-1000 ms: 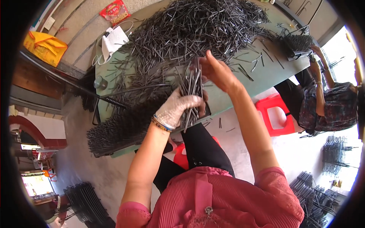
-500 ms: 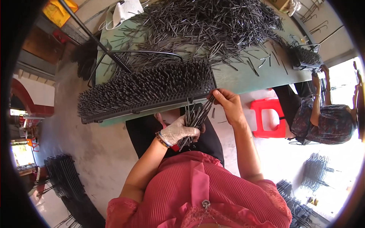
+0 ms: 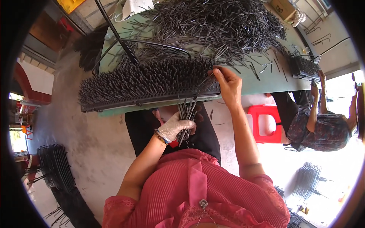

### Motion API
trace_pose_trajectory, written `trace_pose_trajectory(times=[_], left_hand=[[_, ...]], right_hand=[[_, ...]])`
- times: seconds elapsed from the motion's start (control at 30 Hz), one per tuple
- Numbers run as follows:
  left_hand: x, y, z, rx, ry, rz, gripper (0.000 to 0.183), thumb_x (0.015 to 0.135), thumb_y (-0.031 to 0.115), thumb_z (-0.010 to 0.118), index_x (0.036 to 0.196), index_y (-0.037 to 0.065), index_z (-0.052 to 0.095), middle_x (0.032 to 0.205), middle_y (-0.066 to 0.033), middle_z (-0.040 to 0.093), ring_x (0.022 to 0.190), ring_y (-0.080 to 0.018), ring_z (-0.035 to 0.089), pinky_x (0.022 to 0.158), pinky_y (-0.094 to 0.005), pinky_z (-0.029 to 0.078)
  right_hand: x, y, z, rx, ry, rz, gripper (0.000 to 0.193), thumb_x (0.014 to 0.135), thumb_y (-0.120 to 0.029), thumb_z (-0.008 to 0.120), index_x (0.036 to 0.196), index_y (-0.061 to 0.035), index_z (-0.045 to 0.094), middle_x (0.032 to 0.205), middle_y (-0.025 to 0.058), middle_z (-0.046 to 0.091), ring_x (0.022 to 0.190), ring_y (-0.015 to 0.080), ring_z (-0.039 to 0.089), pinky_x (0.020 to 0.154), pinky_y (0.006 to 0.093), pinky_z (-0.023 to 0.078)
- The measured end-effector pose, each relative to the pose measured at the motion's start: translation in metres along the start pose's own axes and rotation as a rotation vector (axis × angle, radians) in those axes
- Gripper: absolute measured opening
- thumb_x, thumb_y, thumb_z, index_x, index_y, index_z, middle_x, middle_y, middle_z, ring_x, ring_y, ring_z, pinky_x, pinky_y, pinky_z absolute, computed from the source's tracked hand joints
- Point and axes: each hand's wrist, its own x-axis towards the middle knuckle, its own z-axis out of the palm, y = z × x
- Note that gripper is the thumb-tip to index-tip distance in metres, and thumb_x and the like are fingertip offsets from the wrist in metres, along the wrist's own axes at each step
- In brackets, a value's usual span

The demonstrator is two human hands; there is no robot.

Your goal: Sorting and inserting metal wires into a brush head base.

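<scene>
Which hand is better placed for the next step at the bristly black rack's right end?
Probably the right hand: its fingers are at that end of the rack. The gloved left hand sits apart from it, gripping a bundle of dark strips.

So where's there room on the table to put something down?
The barest patch on the green table is along its near edge, between the right hand and the smaller rack. It's crowded under the pile of dark sticks and at the long bristly rack.

Right hand (image 3: 229, 84) has open tabletop (image 3: 268, 84) at 3 o'clock, but the stick pile (image 3: 224, 24) blocks 12 and the bristly rack (image 3: 152, 81) crowds 9.
</scene>
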Motion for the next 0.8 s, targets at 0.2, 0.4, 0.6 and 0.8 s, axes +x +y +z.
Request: trace_pose_trajectory(times=[0.2,0.4,0.6,0.8], left_hand=[[-0.010,-0.005,-0.006,-0.114,0.017,-0.058,0.053,0.084,0.002,0.061,0.135,0.001,0.047,0.110,-0.0132,0.065,0.074,-0.0139,0.062,0.067,-0.0286,0.053],[-0.010,-0.010,-0.007,-0.133,0.033,-0.135,0.045,0.085,0.003,0.063,0.128,0.000,0.051,0.105,-0.0140,0.066,0.077,-0.0163,0.064,0.070,-0.0308,0.055],[-0.011,-0.011,-0.004,-0.154,0.017,-0.091,0.039,0.085,0.002,0.063,0.123,0.000,0.053,0.104,-0.0141,0.067,0.080,-0.0193,0.066,0.075,-0.0326,0.056],[-0.014,-0.013,-0.004,-0.282,0.093,-0.129,0.038,0.088,0.007,0.063,0.124,0.001,0.053,0.101,-0.0115,0.067,0.083,-0.0221,0.068,0.076,-0.0358,0.058]], right_hand=[[0.004,-0.002,0.004,-0.314,-0.011,-0.113,0.021,0.091,-0.013,0.066,0.106,0.0001,0.069,0.091,0.0103,0.073,0.080,0.0125,0.066,0.075,0.0275,0.051],[0.001,-0.005,0.009,-0.370,-0.058,-0.262,0.020,0.088,-0.015,0.067,0.105,-0.0036,0.070,0.091,0.0147,0.071,0.082,0.0236,0.068,0.073,0.0318,0.051],[-0.001,-0.008,0.007,-0.477,-0.100,-0.292,0.019,0.087,-0.014,0.068,0.103,-0.0039,0.070,0.096,0.0134,0.071,0.086,0.0291,0.066,0.076,0.0354,0.052],[-0.003,-0.004,0.003,-0.538,-0.179,-0.466,0.019,0.088,-0.008,0.066,0.106,-0.0017,0.069,0.097,0.0099,0.073,0.090,0.0195,0.068,0.081,0.0288,0.051]])
